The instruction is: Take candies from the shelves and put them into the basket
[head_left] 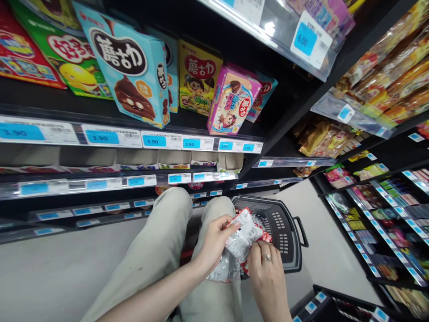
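Low in the middle, the left hand (216, 241) is pinching a shiny packet (241, 239) by the basket (296, 248); the right hand (267, 273) is curling close, its hold unclear. Slippery wrap may be risking a drop.

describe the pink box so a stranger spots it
Find the black shelf with the 3.90 tags. Near its right end stands the pink box, right of a yellow box, partly hiding a blue box. It alone in that row is pink.

The person wears loose, pale grey-green trousers (144, 264) with a small dark spot and a silver-coloured ring (267, 258) on one finger.
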A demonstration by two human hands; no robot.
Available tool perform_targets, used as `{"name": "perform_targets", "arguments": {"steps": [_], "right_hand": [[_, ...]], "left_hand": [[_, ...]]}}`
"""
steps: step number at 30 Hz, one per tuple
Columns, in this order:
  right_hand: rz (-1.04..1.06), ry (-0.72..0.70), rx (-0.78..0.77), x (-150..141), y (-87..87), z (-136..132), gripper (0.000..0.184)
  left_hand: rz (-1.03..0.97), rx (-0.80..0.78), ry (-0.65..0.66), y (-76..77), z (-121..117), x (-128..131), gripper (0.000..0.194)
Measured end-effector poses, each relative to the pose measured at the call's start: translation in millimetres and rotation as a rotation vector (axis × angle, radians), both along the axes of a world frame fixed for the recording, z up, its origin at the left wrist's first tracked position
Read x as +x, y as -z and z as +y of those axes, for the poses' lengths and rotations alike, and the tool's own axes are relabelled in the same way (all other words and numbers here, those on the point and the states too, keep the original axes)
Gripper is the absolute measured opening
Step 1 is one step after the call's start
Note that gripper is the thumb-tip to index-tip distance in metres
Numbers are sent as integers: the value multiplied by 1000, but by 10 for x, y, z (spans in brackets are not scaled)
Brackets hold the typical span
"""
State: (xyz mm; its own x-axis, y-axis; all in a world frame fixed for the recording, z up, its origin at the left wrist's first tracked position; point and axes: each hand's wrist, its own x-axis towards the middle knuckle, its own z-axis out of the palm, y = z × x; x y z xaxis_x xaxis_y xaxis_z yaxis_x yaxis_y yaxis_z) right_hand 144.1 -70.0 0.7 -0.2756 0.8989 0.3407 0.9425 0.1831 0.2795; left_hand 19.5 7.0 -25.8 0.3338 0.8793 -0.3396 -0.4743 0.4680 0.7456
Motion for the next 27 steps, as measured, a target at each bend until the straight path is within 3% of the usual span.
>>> {"name": "perform_targets", "arguments": {"steps": [7,12,18,21,23,27], "right_hand": [[21,160,-59,25,103,38,18],[59,136,-94,92,190,87,13],[579,237,29,140,225,142,7],[699,264,66,151,244,94,8],[635,242,67,172,263,60,10],[284,117,110,213,236,36,19]], "left_hand": [[14,58,-11,43,17,11,24],[173,161,29,-4,-52,34,18],[168,227,-27,-84,-144,62,13],[186,287,-56,-102,-198,66,14],[205,323,-48,-106,-219,64,14],[316,373,-28,-107,-170,24,15]]}}
